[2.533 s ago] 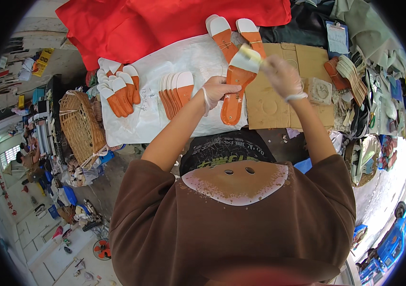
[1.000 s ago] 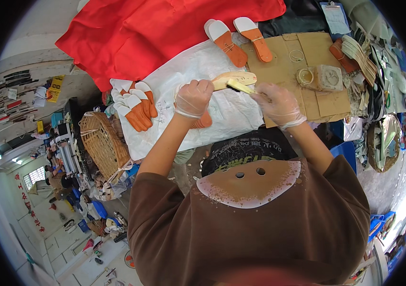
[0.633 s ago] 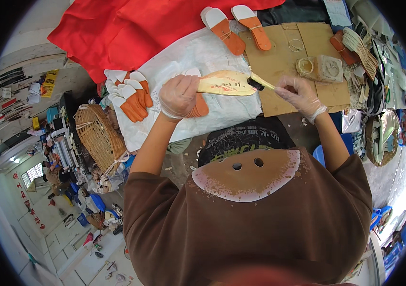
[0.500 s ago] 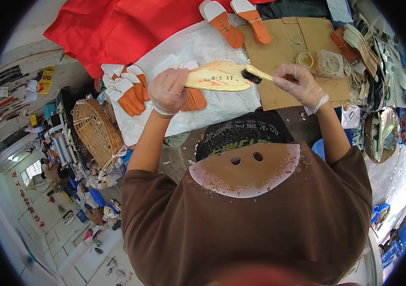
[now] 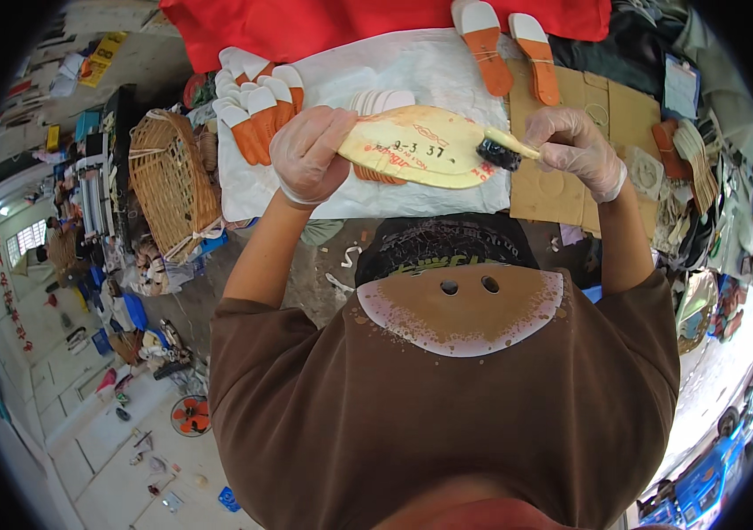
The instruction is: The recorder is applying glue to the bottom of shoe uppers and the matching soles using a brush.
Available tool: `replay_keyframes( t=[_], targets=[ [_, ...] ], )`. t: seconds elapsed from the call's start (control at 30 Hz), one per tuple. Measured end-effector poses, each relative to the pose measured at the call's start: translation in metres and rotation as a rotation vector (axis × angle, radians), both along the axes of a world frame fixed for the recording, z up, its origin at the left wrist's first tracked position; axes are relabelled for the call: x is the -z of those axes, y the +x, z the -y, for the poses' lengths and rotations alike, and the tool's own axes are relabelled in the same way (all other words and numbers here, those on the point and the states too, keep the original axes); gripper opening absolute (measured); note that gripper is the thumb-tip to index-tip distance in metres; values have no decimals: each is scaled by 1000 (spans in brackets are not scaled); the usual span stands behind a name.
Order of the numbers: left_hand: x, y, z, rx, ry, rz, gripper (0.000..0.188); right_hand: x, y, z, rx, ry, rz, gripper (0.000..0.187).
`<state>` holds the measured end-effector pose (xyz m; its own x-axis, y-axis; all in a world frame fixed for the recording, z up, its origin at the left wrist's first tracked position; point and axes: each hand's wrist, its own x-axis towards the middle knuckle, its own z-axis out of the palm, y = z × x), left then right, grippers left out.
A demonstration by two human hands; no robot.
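Insole (image 5: 407,159) points rightward from the left hand (image 5: 313,155), long axis running crosswise.

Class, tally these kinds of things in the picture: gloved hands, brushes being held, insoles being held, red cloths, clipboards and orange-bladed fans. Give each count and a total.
Gloved hands: 2 (left hand, right hand)
Held brush: 1
Held insole: 1
Red cloth: 1
Clipboard: 1
Orange-bladed fan: 1
Total: 7
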<state>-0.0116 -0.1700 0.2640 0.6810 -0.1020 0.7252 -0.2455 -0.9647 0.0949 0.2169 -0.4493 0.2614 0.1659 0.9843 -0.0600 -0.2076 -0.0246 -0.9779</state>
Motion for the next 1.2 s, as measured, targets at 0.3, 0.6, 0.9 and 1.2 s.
replay_keyframes(
  t=[0.3, 0.6, 0.9, 1.2],
  targets=[
    [-7, -38, -62, 157, -7, -7, 43, 4, -58, -105, -113, -132, 181, 15],
    [68, -128, -163, -171, -364, -304, 27, 28, -94, -162, 38, -87, 569, 14],
    [250, -247, -282, -814, -1820, -290, 32, 81, -133, -184, 766, -296, 124, 20],
    [303, -205, -352, -627, -1867, -239, 44, 64, -143, -191, 807, -441, 285, 19]
  ],
)
